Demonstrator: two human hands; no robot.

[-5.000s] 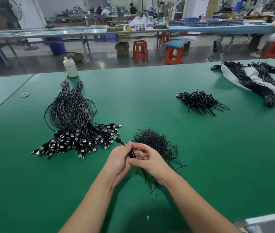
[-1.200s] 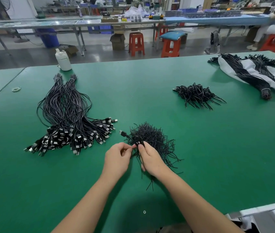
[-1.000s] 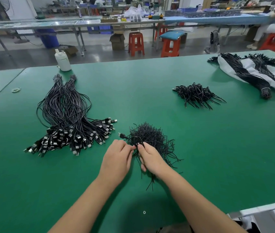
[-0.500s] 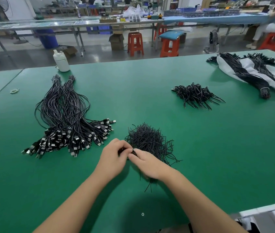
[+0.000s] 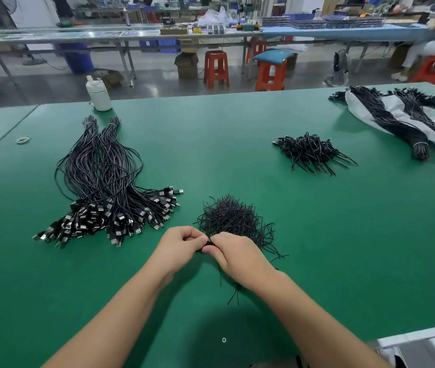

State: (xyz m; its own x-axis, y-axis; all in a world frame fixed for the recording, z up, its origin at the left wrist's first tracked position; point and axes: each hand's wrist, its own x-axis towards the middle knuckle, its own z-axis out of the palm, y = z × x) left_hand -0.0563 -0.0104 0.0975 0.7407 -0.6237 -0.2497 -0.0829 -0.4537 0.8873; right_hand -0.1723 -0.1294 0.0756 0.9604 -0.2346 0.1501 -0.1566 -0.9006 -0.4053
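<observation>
At the near edge of the heap of black tie wires [image 5: 233, 217], the two hands meet low over the green counter [image 5: 317, 248]. The left hand [image 5: 182, 243] and the right hand [image 5: 235, 254] both have their fingers curled, and their fingertips pinch one short black strand [image 5: 208, 244] between them, almost touching each other. The fingers hide whether the strand wraps anything. A few loose strands [image 5: 233, 294] trail out from under the right wrist onto the counter. The step looks like working a single tie between the fingertips, and it probably goes best with both pinches close together, so the thin wire bends where intended and does not spring away. Lifting slightly clear of the heap should stop neighbouring strands from snagging and coming along. The trailing strands are best shaken free first. The bundle of USB cables [image 5: 105, 187] lies well apart to the left, within easy reach.
</observation>
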